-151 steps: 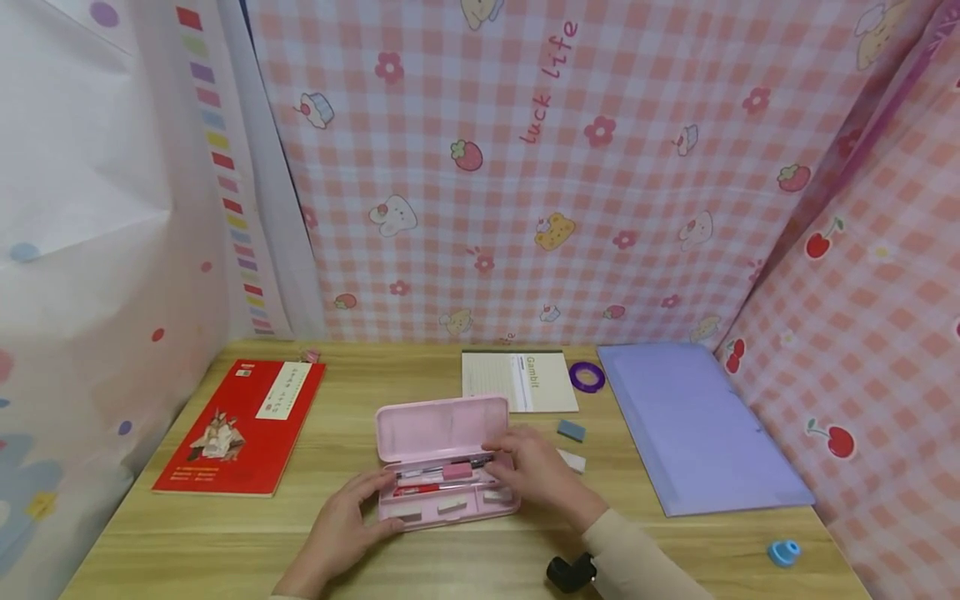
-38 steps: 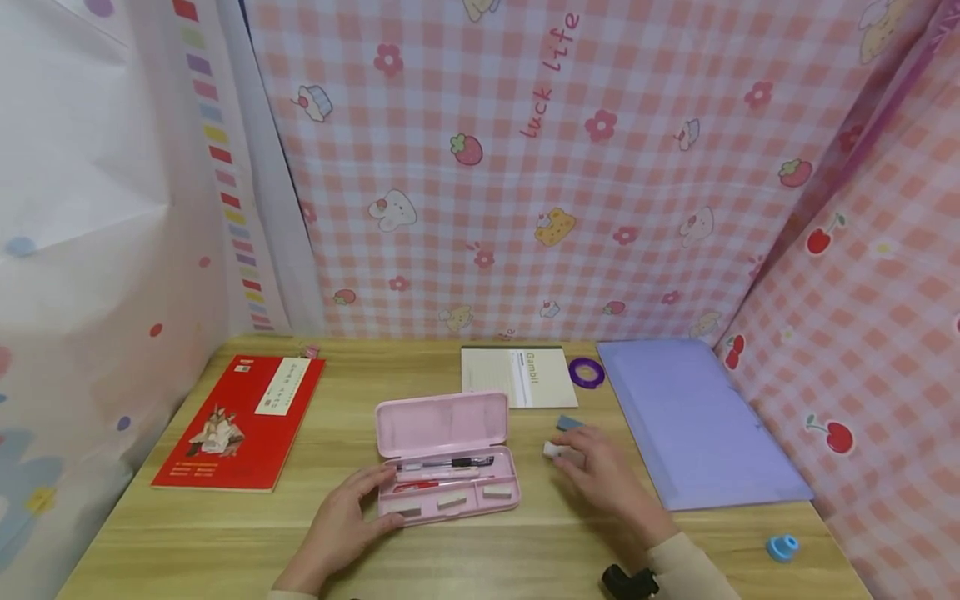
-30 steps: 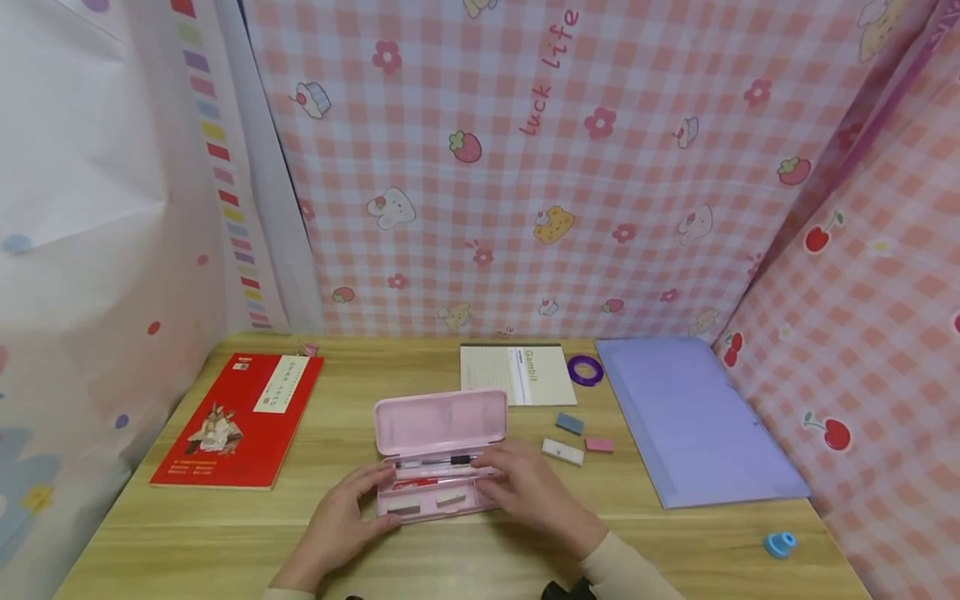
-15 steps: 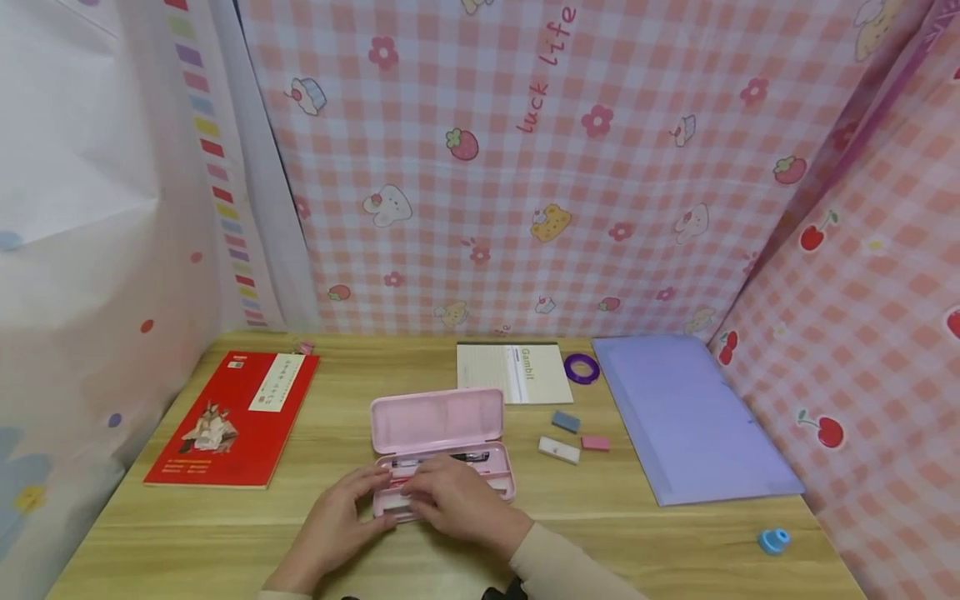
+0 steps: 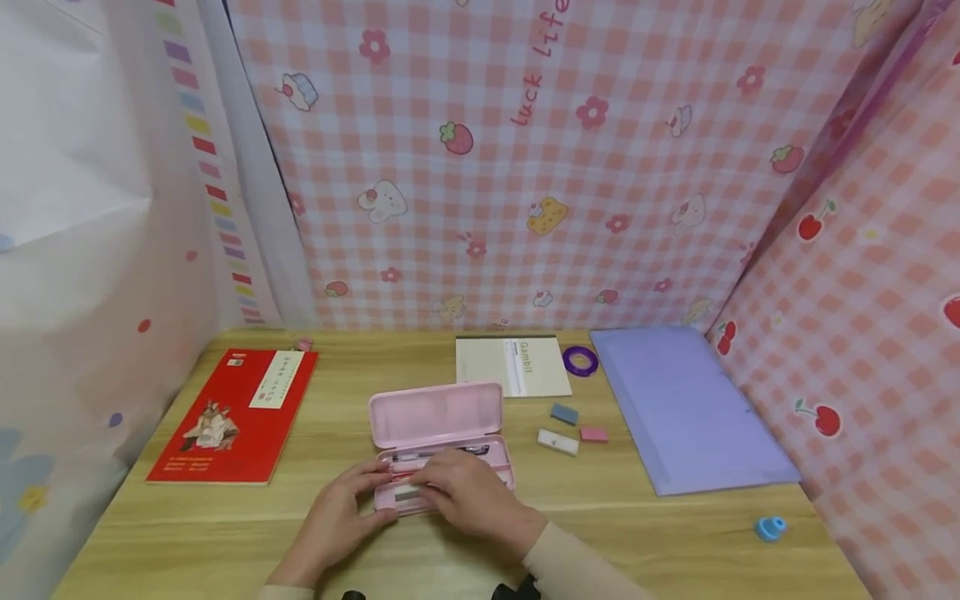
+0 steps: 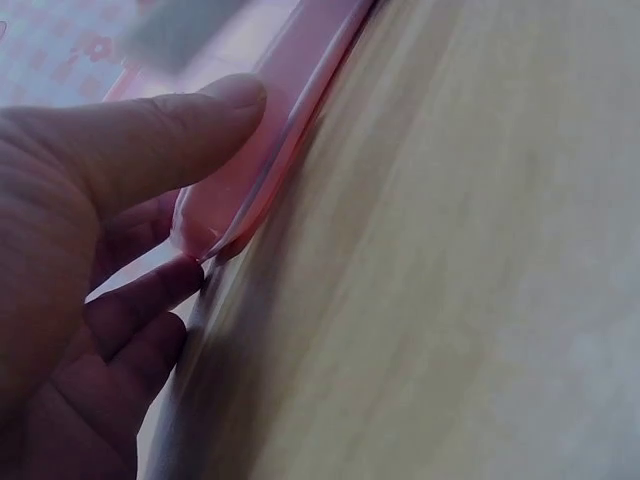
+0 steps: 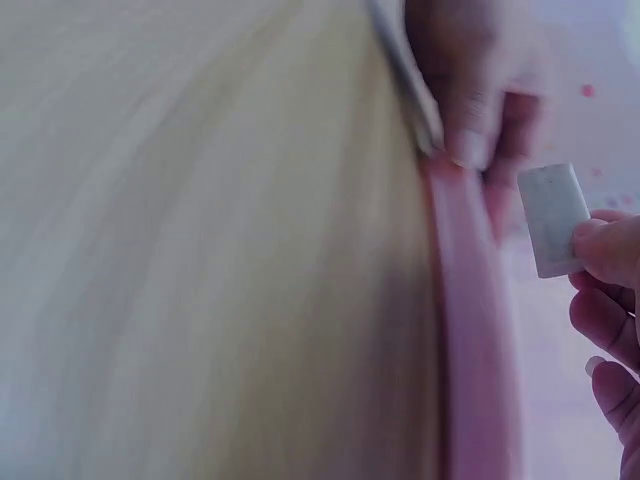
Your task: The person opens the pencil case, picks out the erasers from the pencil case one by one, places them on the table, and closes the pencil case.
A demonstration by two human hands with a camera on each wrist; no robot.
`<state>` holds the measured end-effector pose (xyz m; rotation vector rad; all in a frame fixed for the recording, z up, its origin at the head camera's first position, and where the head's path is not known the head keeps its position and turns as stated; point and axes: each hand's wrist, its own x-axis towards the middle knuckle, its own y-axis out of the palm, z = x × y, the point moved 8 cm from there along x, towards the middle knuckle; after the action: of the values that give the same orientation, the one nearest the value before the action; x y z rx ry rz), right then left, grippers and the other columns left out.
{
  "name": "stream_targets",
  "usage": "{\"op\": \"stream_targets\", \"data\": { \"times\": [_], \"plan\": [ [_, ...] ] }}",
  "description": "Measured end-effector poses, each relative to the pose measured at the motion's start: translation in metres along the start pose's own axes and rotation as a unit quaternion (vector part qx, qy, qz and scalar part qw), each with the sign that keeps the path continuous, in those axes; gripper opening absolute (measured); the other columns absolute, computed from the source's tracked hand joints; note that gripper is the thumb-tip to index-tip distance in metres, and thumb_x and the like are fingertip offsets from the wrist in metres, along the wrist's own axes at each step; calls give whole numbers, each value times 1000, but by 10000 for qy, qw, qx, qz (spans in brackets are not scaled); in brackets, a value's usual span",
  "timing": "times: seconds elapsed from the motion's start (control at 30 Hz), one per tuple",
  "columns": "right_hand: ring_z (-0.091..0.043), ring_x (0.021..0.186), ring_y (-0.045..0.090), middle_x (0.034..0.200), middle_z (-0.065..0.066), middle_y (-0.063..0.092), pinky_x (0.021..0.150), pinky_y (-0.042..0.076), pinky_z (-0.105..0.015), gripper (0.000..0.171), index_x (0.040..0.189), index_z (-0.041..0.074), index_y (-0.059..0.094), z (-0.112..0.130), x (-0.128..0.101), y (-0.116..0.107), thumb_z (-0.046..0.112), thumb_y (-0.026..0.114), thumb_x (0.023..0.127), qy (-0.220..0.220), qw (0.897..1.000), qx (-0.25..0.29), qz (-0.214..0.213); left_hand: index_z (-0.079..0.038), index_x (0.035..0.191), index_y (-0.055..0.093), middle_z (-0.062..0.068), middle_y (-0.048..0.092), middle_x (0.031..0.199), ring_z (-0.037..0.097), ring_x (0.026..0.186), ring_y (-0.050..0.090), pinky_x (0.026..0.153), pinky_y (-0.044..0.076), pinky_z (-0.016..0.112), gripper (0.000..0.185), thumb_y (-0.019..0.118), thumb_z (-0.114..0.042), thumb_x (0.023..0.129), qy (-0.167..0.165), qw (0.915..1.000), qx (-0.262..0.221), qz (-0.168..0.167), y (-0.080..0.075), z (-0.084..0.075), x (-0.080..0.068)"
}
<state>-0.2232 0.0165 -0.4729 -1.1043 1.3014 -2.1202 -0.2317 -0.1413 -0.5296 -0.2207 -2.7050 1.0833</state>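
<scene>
Eraser point(image 7: 553, 220) over the open case point(image 5: 437, 415)
Left grip point(image 5: 339, 512) clasps the case's left end, thumb on its rim; right grip point(image 5: 472, 496) pinches the eraser above it — a pen point(image 5: 480, 450) inside. Right of the case, a pink block point(image 5: 594, 434); behind the case, a notepad point(image 5: 487, 362).

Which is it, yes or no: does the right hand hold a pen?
No, the right hand pinches a small, pale, flat block.

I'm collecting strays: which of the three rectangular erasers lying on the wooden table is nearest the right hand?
The loose white rectangular eraser; the grey-blue rectangular eraser and pink rectangular eraser lie farther from the bare right hand.
</scene>
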Motion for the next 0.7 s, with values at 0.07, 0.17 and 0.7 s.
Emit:
{"op": "stream_targets", "data": {
  "times": [0.07, 0.17, 0.7],
  "plan": [
    [-6, 96, 60, 99, 10, 68, 88, 48, -21, 15, 104, 19, 72, -9, -12, -15, 18, 69, 89, 166, 9993, 233, -240, -12, 113, 72, -5, 59, 129, 20, 125, 51, 105, 41, 43, 47, 87, -23, 70, -75, 10000, 11, 56, 1, 1, 0],
    [-6, 96, 61, 101, 10, 68, 87, 51, -24, 17, 103, 20, 72, -33, -34, -37, 16, 71, 87, 744, 9942, 638, -439, -12, 114, 71, -6, 58, 130, 20, 126, 50, 106, 40, 42, 48, 87, -23, 70, -152, 9998, 22, 87, 2, 2, 0],
    [-6, 85, 62, 95, 12, 69, 70, 52, -25, 17, 99, 23, 73, -133, -144, -74, 15, 73, 85, 2914, 9536, 674, -339, -7, 116, 69, 2, 58, 131, 27, 125, 50, 104, 41, 47, 51, 87, -19, 70, 4, 9990, 435, 49, 0, -12, 0]
  ]
}}
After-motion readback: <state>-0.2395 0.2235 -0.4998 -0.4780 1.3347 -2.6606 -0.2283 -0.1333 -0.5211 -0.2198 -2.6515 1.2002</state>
